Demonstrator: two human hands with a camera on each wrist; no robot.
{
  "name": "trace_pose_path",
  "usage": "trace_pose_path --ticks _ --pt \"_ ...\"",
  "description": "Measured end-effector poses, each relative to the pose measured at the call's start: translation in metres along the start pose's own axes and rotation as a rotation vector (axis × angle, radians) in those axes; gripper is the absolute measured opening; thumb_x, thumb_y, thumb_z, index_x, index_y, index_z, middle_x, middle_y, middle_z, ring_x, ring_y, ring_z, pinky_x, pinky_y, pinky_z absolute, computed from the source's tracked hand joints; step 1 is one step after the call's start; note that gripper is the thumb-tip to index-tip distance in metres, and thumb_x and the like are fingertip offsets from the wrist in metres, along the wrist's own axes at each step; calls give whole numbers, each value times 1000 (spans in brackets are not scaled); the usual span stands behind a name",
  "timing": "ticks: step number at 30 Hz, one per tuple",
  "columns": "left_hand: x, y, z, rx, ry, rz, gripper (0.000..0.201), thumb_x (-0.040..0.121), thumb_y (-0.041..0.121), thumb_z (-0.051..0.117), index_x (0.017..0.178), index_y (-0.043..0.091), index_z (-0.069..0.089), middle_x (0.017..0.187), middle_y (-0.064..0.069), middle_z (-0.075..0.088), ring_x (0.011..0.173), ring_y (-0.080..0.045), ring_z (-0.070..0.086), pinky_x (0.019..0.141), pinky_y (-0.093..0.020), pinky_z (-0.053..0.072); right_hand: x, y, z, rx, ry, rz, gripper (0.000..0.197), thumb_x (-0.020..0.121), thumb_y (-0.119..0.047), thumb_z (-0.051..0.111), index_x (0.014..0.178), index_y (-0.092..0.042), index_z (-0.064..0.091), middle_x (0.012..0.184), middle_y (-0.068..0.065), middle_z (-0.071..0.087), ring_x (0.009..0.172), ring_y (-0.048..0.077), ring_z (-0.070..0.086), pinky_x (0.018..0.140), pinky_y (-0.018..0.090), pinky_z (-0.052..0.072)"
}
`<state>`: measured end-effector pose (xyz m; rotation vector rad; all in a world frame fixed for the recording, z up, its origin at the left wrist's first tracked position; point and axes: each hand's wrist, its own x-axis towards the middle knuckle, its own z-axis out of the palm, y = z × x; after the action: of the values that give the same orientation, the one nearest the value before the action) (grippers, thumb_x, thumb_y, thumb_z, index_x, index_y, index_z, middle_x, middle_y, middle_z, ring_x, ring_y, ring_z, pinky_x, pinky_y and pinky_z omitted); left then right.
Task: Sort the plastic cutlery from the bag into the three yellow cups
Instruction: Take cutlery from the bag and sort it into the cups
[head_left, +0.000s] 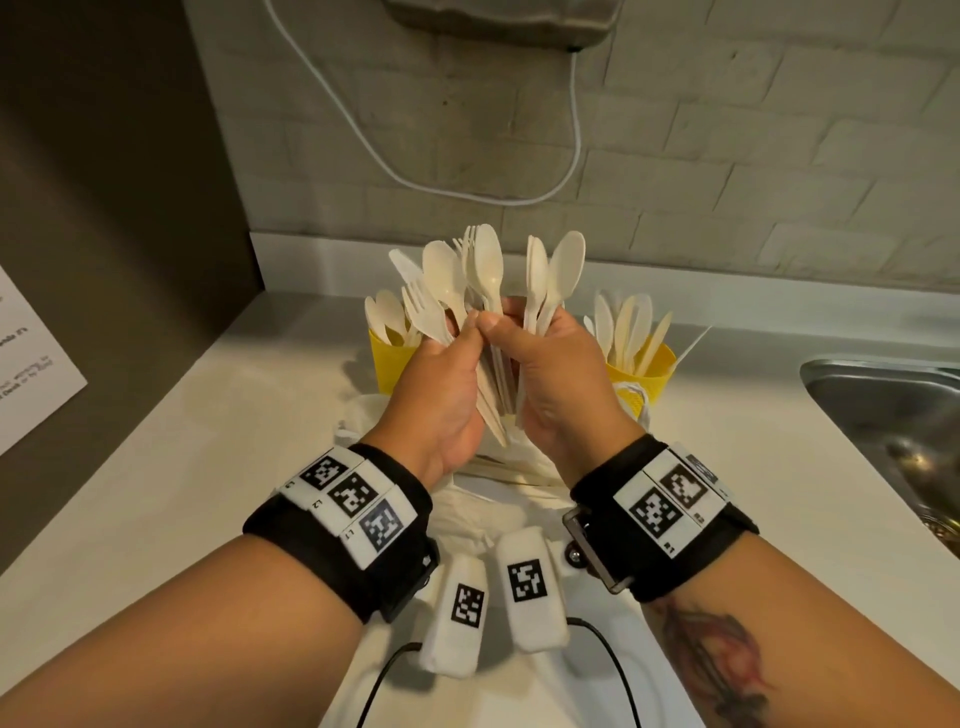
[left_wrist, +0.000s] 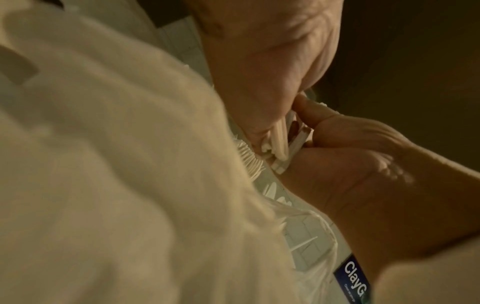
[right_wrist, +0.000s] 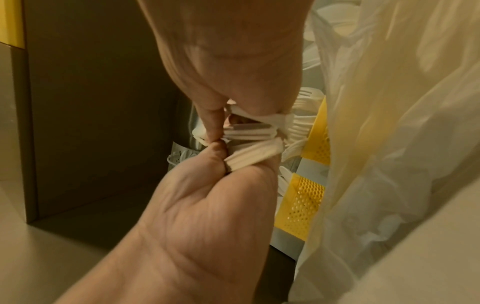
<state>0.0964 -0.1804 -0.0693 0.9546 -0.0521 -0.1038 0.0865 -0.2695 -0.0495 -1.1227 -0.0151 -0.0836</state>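
- Cutlery, cream-white plastic: I hold two upright bunches above the bag (head_left: 498, 499), heads up, handles pointing down between my palms.
- My left hand (head_left: 441, 395) has its fingers curled round a mixed bunch (head_left: 457, 280) of spoons and forks, with one knife blade showing at its far left.
- My right hand (head_left: 556, 379) grips a bunch of spoons (head_left: 553, 275); I count three bowls, possibly more behind.
- My thumbs touch tip to tip between the bunches.
- Two yellow cups show clearly in the head view: the left cup (head_left: 387, 358) with spoons, the right cup (head_left: 644, 374) with knives. A third is mostly hidden behind my hands; the right wrist view shows forks in a yellow cup (right_wrist: 318, 127).
- The cups stand just beyond my hands, near the wall (head_left: 727, 156).
- The sink (head_left: 883, 410) edge lies to my right, a dark panel (head_left: 104, 208) to my left; bare counter (head_left: 182, 467) lies between the panel and the bag.
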Motion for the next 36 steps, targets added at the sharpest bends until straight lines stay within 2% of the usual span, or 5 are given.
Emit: trace_pose_path --ticks 13,20,25,30,36 --pt "4 -1 5 -148 -5 -81 33 103 21 46 127 3 60 119 -21 69 106 -30 69 78 -37 60 -10 -3 -13 -206 -4 -3 10 90 -4 66 97 -11 69 90 11 74 82 19 72 72 27 59" --pt "1 -6 11 -113 13 -51 24 102 19 49 100 14 72 110 -15 74 105 -27 70 96 -44 51 -10 5 -14 -443 111 -72 8 92 -21 65 97 -14 66 93 10 74 92 25 71 84 44 58" --pt "-2 -3 10 -179 10 -86 25 103 20 45 101 8 68 110 -19 72 102 -27 71 88 -40 56 -8 -4 -19 -268 53 -13 15 99 -9 52 110 -9 62 87 2 74 80 13 72 71 28 59" --pt "0 2 3 -153 249 8 29 104 21 44 86 6 62 68 -5 66 64 -16 62 69 -31 55 1 -14 -9 -175 33 2 14 102 -3 42 108 -2 54 86 17 69 72 22 66 69 34 57" --pt "-2 7 -26 -204 498 36 14 102 21 51 91 12 55 63 1 46 48 -10 43 51 -25 45 42 -45 36 -55 62 -20 5 97 -9 50 95 -13 52 63 -2 41 54 9 38 54 25 34"
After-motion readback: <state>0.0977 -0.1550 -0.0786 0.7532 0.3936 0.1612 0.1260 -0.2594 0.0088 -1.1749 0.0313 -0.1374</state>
